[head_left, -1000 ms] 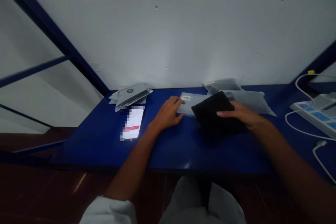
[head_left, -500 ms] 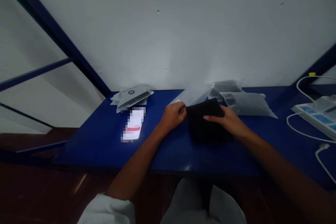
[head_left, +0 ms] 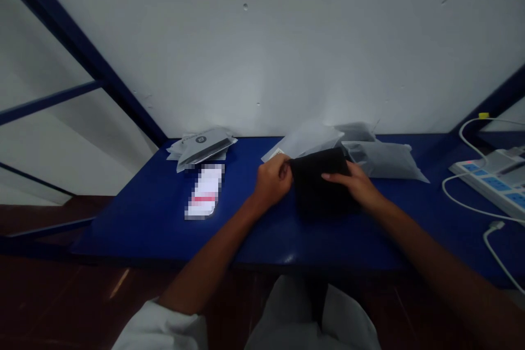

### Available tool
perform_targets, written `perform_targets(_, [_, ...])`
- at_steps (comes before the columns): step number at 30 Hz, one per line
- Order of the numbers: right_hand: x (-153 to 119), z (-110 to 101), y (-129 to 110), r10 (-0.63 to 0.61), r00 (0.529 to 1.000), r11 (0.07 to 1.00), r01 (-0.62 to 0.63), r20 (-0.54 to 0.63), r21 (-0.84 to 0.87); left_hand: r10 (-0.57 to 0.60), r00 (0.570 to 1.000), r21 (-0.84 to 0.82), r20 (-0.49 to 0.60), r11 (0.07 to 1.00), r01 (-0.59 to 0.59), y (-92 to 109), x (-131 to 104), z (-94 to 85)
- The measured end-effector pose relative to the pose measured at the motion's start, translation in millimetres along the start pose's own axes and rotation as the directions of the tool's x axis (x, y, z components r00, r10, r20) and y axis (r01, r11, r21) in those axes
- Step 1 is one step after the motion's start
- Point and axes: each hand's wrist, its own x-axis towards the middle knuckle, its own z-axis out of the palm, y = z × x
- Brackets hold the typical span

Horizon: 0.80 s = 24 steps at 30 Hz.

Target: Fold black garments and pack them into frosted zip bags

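A flat, dark black piece that looks like folded cloth [head_left: 322,191] is held between my two hands over the blue table. My left hand [head_left: 274,178] pinches its upper left corner with closed fingers. Gripping the right edge, my right hand [head_left: 356,183] has its thumb on top and its other fingers hidden behind. Just beyond lies a translucent plastic bag [head_left: 307,141] with a small white label near its left end. To its right rest more frosted bags [head_left: 381,158] with something greyish inside.
On the left, a stack of flat plastic packets [head_left: 207,145] lies near the wall, with a lit phone [head_left: 204,191], its screen blurred, in front. A power strip [head_left: 492,180] with white cables [head_left: 488,240] sits at the right of the blue table [head_left: 246,246].
The view has shifted slightly. The black cloth remains in both hands, tilted a little differently, and more of the translucent bag and its label shows behind my left hand.
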Motion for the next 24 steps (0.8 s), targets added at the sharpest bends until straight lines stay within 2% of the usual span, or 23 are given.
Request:
perform_targets(3, [4, 1, 3, 0.013, 0.998, 0.999, -0.015, -0.061, -0.041, -0.039, 0.998, -0.036, -0.046, 0.999, 0.037, 1, -1, 2.2])
perform_targets(5, [4, 3, 5, 0.012, 0.995, 0.998, -0.019, -0.102, -0.063, 0.0, 0.996, -0.029, -0.085, 1.0, -0.002, 1, -3, 3.9])
perform_targets(7, [5, 5, 6, -0.033, 0.994, 0.996, 0.023, -0.108, -0.087, 0.096, 0.991, 0.013, -0.093, 0.995, -0.095, 1, -5, 5.3])
perform_targets(9, [5, 6, 6, -0.114, 0.991, 0.987, 0.105, -0.07, -0.118, 0.228, 0.973, 0.073, -0.038, 0.972, -0.225, 2, -7, 5.9])
perform_targets(12, [4, 5, 7, -0.175, 0.985, 0.976, 0.175, 0.012, -0.128, 0.413, 0.91, 0.148, 0.047, 0.898, -0.415, 4, -9, 5.2])
perform_targets(14, [3, 4, 6, -0.138, 0.988, 0.985, 0.144, 0.062, -0.091, 0.491, 0.871, 0.186, 0.034, 0.853, -0.488, 5, -11, 4.5])
perform_targets(16, [2, 3, 3, -0.065, 0.993, 0.997, 0.068, 0.102, -0.026, 0.527, 0.85, 0.203, -0.018, 0.834, -0.513, 6, -12, 4.7])
perform_targets(20, [-3, 3, -4, 0.064, 0.986, 0.983, -0.089, 0.153, 0.159, 0.507, 0.847, 0.182, -0.163, 0.859, -0.479, 7, -14, 6.6])
perform_targets(22, [-3, 2, -6, 0.104, 0.979, 0.971, -0.138, 0.173, 0.195, 0.503, 0.853, 0.159, -0.141, 0.862, -0.481, 6, -15, 6.4])
perform_targets(24, [-1, -1, -5, 0.146, 0.971, 0.973, -0.176, 0.19, 0.153, 0.518, 0.854, 0.131, -0.048, 0.851, -0.509, 5, -15, 4.6])
